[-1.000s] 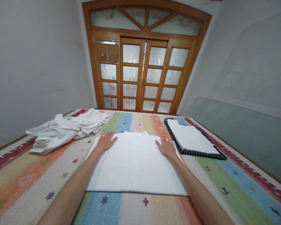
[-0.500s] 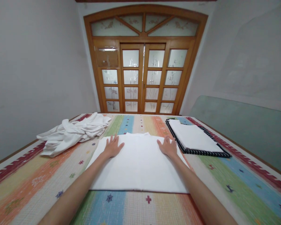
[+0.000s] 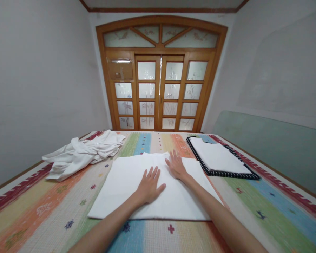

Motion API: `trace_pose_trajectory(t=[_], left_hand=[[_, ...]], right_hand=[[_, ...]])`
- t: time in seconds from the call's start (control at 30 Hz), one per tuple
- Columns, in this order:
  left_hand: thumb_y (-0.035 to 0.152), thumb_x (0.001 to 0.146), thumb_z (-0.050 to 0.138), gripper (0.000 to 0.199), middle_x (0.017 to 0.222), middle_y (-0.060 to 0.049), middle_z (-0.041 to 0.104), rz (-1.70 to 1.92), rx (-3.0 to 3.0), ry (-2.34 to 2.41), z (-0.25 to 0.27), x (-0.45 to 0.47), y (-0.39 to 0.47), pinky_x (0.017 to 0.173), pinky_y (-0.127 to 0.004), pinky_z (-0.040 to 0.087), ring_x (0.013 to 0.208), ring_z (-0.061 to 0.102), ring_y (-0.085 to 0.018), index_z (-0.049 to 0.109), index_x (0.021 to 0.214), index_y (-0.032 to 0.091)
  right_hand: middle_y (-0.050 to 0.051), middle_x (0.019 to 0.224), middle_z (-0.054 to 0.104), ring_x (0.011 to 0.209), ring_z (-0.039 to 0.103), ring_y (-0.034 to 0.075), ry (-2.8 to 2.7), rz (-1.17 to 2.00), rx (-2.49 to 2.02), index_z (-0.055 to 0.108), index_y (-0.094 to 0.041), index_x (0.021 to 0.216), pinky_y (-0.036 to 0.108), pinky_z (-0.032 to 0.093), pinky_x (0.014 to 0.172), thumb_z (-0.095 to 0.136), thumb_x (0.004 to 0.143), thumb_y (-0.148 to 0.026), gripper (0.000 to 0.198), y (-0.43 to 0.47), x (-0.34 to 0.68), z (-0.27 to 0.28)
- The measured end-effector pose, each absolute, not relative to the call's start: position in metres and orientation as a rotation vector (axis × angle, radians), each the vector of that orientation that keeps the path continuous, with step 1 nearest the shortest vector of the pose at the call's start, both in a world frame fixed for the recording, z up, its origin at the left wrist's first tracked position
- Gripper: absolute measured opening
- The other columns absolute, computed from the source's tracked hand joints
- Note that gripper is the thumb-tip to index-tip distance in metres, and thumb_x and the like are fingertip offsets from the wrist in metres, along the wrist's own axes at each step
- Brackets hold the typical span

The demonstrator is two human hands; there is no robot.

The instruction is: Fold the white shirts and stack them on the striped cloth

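A white garment (image 3: 121, 189), folded into a wide flat shape, lies in front of me on the striped cloth. My left hand (image 3: 149, 186) rests palm down near its middle, with fingers spread and thumb out to the right. Farther up, by the far edge right of centre, my right hand (image 3: 176, 166) also lies on the fabric with its fingers apart. Neither hand grips anything. My forearms cover part of the near edge and right side of the garment.
To the left is a crumpled heap of white clothing (image 3: 84, 151). On the right sits a folded white piece (image 3: 221, 158) on a black striped one (image 3: 230, 173). The colourful striped tablecloth (image 3: 55, 207) spreads under everything. Wooden doors (image 3: 160, 91) stand beyond the far edge.
My left hand has moved from the garment's far left corner toward its middle and nearer me. My right hand has shifted left from the far right corner. The view has tipped slightly up.
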State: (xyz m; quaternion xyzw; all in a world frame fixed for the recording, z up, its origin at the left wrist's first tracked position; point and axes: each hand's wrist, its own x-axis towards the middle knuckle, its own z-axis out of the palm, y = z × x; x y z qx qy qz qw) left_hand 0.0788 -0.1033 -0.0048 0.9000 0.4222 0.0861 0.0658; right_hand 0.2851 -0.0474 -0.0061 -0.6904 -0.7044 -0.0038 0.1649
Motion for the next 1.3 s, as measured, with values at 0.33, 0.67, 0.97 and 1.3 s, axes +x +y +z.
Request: trace_pose_trajectory(t=[0.33, 0.67, 0.97, 1.3], left_hand=[[0.065, 0.093, 0.018, 0.081, 0.157, -0.016, 0.028, 0.288, 2.655, 1.265, -0.001, 0.078, -0.105, 0.121, -0.052, 0.009, 0.148, 0.014, -0.030, 0.028, 0.151, 0.010], [0.072, 0.088, 0.029, 0.093, 0.161, -0.014, 0.012, 0.169, 2.562, 1.275, 0.002, 0.074, -0.100, 0.120, -0.052, 0.005, 0.148, 0.000, -0.034, 0.011, 0.155, 0.010], [0.077, 0.081, 0.039, 0.105, 0.161, -0.018, 0.006, 0.064, 2.490, 1.403, 0.016, 0.061, -0.091, 0.116, -0.061, 0.005, 0.146, -0.007, -0.041, 0.010, 0.155, 0.008], [0.058, 0.087, 0.054, 0.076, 0.159, -0.017, 0.020, 0.239, 2.593, 1.753, 0.017, 0.027, -0.048, 0.114, -0.063, 0.013, 0.147, 0.005, -0.041, 0.038, 0.148, 0.015]], right_hand=[[0.015, 0.161, 0.012, 0.148, 0.005, 0.034, -2.455, 0.398, -1.722, 0.026, -0.013, 0.153, 0.048, 0.008, 0.118, 0.027, 0.097, -0.057, 0.071, -0.008, 0.212, 0.013], [0.014, 0.162, 0.009, 0.148, 0.004, 0.036, -2.391, 0.349, -2.006, 0.016, -0.022, 0.156, 0.050, 0.002, 0.116, 0.029, 0.089, -0.072, 0.085, 0.006, 0.244, 0.019], [0.017, 0.162, -0.002, 0.147, -0.002, 0.039, -2.157, 0.402, -2.310, 0.007, -0.014, 0.156, 0.051, 0.004, 0.117, 0.050, 0.070, -0.084, 0.119, 0.007, 0.284, 0.030], [0.022, 0.161, 0.002, 0.146, 0.015, 0.038, -1.992, 0.425, -2.212, 0.010, -0.008, 0.155, 0.045, 0.024, 0.116, 0.073, 0.063, -0.065, 0.125, -0.028, 0.331, 0.017]])
